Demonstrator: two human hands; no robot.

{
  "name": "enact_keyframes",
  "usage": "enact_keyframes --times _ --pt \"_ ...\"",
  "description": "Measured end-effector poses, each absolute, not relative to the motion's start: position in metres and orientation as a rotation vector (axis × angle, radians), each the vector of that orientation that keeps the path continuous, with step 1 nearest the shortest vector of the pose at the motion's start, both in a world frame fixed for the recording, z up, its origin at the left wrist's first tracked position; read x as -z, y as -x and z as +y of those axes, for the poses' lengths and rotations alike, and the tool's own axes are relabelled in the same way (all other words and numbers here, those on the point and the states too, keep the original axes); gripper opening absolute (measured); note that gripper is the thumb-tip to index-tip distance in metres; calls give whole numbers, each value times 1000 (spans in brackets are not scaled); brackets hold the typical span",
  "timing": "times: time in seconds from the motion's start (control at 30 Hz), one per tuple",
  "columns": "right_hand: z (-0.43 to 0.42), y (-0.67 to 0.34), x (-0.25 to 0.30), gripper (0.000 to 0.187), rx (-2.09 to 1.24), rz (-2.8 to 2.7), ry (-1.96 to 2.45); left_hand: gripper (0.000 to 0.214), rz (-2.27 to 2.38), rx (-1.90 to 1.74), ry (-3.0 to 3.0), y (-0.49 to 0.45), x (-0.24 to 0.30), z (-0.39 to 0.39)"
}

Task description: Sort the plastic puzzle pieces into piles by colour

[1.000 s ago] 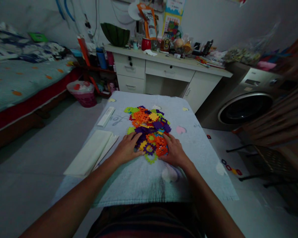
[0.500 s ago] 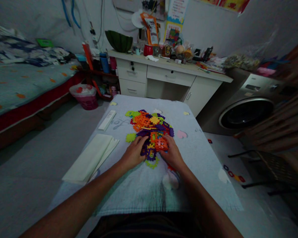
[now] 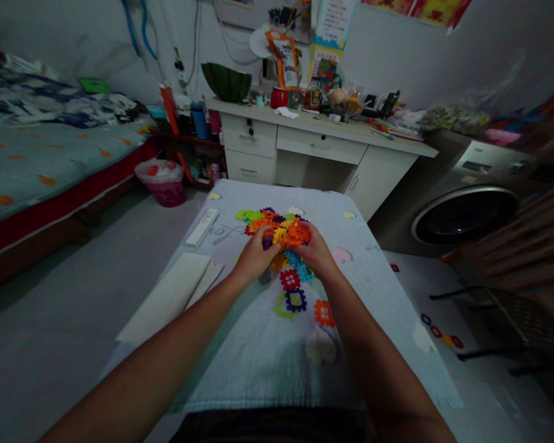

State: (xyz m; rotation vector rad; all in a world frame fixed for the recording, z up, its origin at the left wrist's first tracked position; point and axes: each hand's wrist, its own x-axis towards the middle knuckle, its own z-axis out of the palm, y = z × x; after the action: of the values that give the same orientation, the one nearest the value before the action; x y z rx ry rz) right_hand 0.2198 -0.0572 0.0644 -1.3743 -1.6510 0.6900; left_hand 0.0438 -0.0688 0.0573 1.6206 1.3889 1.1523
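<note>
Colourful interlocking plastic building blocks lie in a pile on the cloth-covered table. My left hand [image 3: 255, 252] is closed at the left side of a clump, its fingertips at purple and yellow blocks [image 3: 280, 235]. Opposite it, my right hand [image 3: 317, 251] grips orange blocks [image 3: 299, 234], with the thumb in front and the fingers partly hidden behind. Both hands look slightly raised above the cloth. Below them lie blue blocks [image 3: 298, 264], a red block [image 3: 290, 280], a purple block [image 3: 296, 300] and a green block [image 3: 284, 306]. An orange block [image 3: 324, 312] rests beside my right forearm.
On the table's left side are a white box [image 3: 202, 227] and a folded pale cloth or paper [image 3: 166, 295]. A desk [image 3: 318, 138] with clutter stands beyond the table, a washing machine [image 3: 466, 197] to the right. Several blocks lie on the floor near a chair [image 3: 503, 314].
Both hands have moved away from me, lifting a clump of blocks. Blue, red and purple blocks and an orange one now show on the cloth below. The view has shifted slightly.
</note>
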Motion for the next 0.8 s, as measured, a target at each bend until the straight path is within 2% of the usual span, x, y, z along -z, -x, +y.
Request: enact_keyframes --times 0.13,0.23,0.33,0.43,0.53,0.67,0.8 --pt "-36 -224 -80 65 -835 -1614 1332 32 1530 -1111 -1775 -25 -64 -30" --pt "-26 -236 -80 56 -870 -1573 1336 28 1587 -1005 -1917 -15 -64 -6" --pt "-18 -253 -68 45 -682 -1507 1443 30 1774 -905 -1989 -9 -61 13" --pt "-12 -268 -50 35 -388 -1494 1558 46 1912 -755 -2008 -5 -54 32" --pt "-11 -277 -34 44 -249 -1530 1661 60 1967 -554 -1967 -1 -46 53" --pt "-11 -281 -21 65 -434 -1554 1780 77 2079 -349 -1832 3 -37 74" --pt "-12 -280 -18 67 -550 -1628 1763 85 2043 -335 -1836 -1 -37 78"
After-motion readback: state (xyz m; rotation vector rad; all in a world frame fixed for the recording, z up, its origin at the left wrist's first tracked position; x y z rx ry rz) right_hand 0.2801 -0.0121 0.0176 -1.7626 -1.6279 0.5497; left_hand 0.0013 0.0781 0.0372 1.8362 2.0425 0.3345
